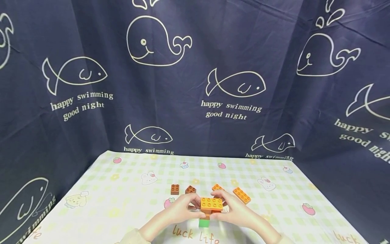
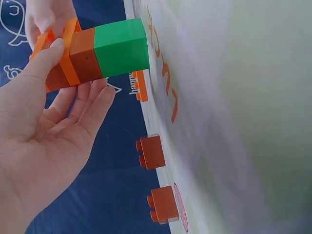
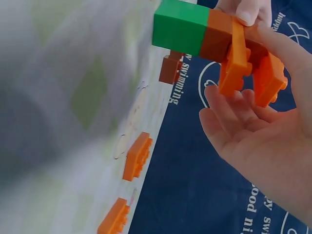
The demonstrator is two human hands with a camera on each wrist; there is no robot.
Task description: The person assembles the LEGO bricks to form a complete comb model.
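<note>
A stack of toy building bricks stands upright near the table's front, held between both hands. Its base is a green block (image 1: 204,222); above come a brown brick (image 2: 84,54), an orange plate (image 3: 235,61), another brown brick and a wide orange studded plate (image 1: 211,203) on top. From the left side, my left hand (image 1: 184,206) grips the upper stack, thumb on the near face and fingers behind. Opposite it, my right hand (image 1: 234,209) holds the same upper part, its thumb (image 3: 278,41) lying against the upper brown brick. Both orange plates stick out toward the right hand.
Beyond the left hand lie a square brown brick (image 1: 175,189) and a second brown brick (image 1: 190,189). Past the right hand are two orange plates, one partly hidden (image 1: 217,187) and one angled (image 1: 241,195). A patterned cloth (image 1: 100,189) covers the table; a dark curtain (image 1: 182,112) hangs behind.
</note>
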